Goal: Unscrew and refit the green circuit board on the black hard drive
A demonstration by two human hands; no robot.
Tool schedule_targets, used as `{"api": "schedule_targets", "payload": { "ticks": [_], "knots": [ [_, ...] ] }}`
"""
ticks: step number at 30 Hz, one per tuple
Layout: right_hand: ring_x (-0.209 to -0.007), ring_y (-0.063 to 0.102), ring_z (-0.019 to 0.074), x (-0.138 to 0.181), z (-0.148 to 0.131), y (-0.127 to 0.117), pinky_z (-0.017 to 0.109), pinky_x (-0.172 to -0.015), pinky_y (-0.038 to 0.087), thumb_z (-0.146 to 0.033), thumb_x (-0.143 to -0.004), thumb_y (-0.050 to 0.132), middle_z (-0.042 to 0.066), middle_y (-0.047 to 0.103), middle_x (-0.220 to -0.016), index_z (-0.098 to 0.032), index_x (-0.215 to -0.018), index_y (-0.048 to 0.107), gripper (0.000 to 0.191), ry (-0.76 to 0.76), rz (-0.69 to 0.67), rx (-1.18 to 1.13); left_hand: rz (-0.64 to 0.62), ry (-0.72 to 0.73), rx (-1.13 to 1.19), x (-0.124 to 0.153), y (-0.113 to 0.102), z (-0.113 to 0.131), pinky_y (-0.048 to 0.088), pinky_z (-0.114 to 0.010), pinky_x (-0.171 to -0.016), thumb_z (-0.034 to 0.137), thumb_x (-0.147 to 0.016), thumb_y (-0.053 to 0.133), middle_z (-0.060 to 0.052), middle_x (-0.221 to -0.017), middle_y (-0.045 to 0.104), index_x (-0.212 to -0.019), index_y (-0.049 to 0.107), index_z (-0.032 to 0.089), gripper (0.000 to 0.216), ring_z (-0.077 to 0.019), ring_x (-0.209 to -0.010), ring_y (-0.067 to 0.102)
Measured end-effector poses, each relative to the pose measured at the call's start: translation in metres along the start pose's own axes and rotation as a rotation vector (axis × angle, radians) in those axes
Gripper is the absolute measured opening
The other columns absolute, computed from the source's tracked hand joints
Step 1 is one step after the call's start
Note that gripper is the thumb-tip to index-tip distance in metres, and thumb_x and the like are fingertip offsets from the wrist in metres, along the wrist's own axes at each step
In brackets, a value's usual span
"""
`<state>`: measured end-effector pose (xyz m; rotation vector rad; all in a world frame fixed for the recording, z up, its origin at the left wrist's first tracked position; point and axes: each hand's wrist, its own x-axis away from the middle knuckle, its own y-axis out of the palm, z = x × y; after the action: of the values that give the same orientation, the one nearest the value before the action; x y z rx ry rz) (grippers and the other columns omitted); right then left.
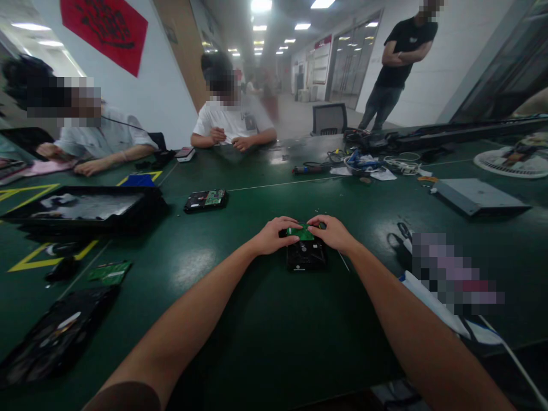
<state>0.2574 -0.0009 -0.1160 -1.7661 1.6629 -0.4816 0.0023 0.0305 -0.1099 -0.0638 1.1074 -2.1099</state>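
Note:
A black hard drive (305, 255) lies on the dark green table (265, 325) in front of me. A small green circuit board (302, 233) sits at its far end. My left hand (274, 234) curls over the drive's far left corner, fingertips pinching the board's left edge. My right hand (331, 232) mirrors it on the right, fingers closed on the board's right edge. Both forearms reach in from the bottom of the view.
A second hard drive (206, 200) lies further back left, beside a black tray (81, 208). A loose green board (110, 272) and dark parts lie at left. A grey flat box (477, 196), cables (363, 162) and scissors (402, 231) sit right. Two people sit opposite; one stands behind.

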Motion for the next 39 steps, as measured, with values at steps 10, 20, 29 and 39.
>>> {"api": "schedule_targets", "payload": {
  "ticks": [10, 20, 29, 39],
  "knots": [
    [-0.097, 0.066, 0.0207, 0.001, -0.004, -0.001, 0.036, -0.087, 0.047, -0.029, -0.089, 0.071, 0.004, 0.074, -0.105, -0.025, -0.101, 0.077, 0.015, 0.015, 0.006, 0.005, -0.003, 0.005, -0.024, 0.001, -0.001, 0.004, 0.037, -0.05, -0.115, 0.044, -0.094, 0.068, -0.008, -0.138, 0.063, -0.132, 0.067, 0.029, 0.041, -0.0261, -0.132, 0.054],
    [-0.097, 0.066, 0.0208, -0.001, 0.001, -0.001, 0.036, -0.086, 0.049, -0.032, -0.089, 0.07, 0.004, 0.074, -0.105, -0.024, -0.104, 0.076, 0.018, 0.007, -0.011, -0.021, 0.061, -0.098, -0.047, 0.001, -0.003, 0.005, 0.043, -0.049, -0.109, 0.051, -0.085, 0.075, -0.011, -0.133, 0.064, -0.134, 0.06, 0.023, 0.059, -0.0302, -0.125, 0.056],
    [-0.096, 0.066, 0.0212, 0.002, -0.007, -0.002, 0.035, -0.086, 0.049, -0.028, -0.089, 0.07, 0.004, 0.073, -0.102, -0.023, -0.101, 0.077, 0.015, 0.002, -0.001, -0.036, 0.069, -0.298, 0.024, -0.002, -0.007, 0.009, 0.054, -0.047, -0.096, 0.056, -0.07, 0.087, -0.018, -0.14, 0.056, -0.145, 0.053, 0.016, 0.092, -0.0314, -0.113, 0.063],
    [-0.096, 0.066, 0.0213, 0.001, -0.004, -0.001, 0.036, -0.087, 0.048, -0.028, -0.088, 0.072, 0.004, 0.074, -0.102, -0.023, -0.1, 0.077, 0.015, -0.012, 0.006, -0.025, 0.009, -0.378, 0.471, -0.001, 0.004, 0.011, 0.048, -0.026, -0.053, 0.036, -0.076, 0.086, -0.016, -0.133, 0.063, -0.146, 0.049, 0.02, 0.08, -0.0072, -0.061, 0.057]
  ]
}}
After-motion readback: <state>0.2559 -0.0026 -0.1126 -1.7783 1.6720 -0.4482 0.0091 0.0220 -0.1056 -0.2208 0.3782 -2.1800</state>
